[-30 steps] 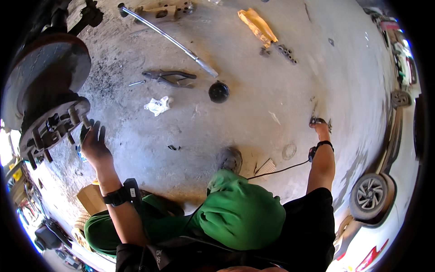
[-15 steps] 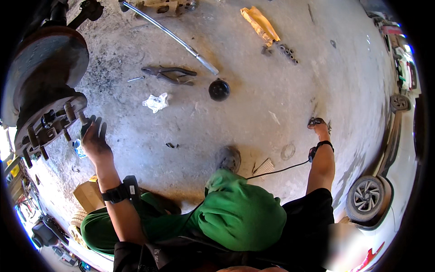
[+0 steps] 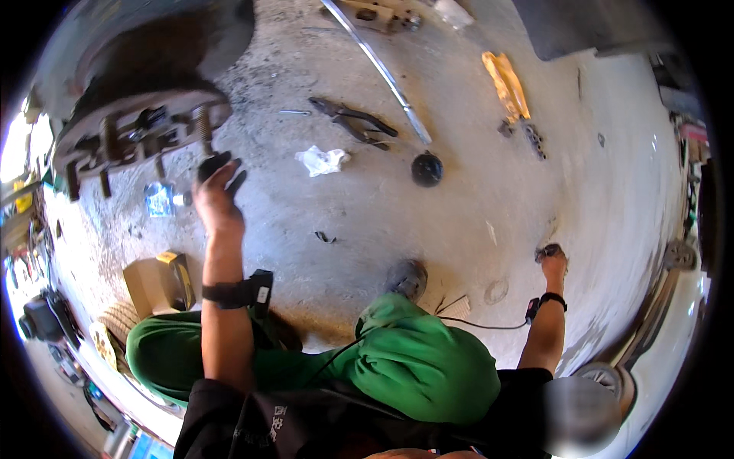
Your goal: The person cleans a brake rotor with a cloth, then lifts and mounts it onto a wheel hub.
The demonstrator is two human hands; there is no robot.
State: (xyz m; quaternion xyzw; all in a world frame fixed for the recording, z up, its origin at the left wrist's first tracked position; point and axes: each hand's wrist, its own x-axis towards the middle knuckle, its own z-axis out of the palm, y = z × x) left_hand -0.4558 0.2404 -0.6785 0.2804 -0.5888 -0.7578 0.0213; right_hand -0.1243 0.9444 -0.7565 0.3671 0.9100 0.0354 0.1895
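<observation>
Reaching toward nine o'clock, the left hand [image 3: 219, 197] half curls blackened fingers [image 3: 235, 182] by one threaded stud [image 3: 202, 130] of a rust-brown wheel hub [image 3: 145, 124] at ten o'clock; whether it pinches anything is unclear. The right hand [image 3: 554, 262], three o'clock, is curled, contents indistinct. Pale lettering [image 3: 277, 428] marks dark clothing [image 3: 329, 419] at seven o'clock.

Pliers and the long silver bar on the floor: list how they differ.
Colour: the pliers are dark and dull; the silver bar is bright and shiny.
Shape: the pliers have two handles, spread apart; the silver bar is one slender shaft.
Length: the silver bar looks clearly longer than the pliers, reaching the picture's top edge.
Shared: both lie on the concrete floor, untouched by either hand.
</observation>
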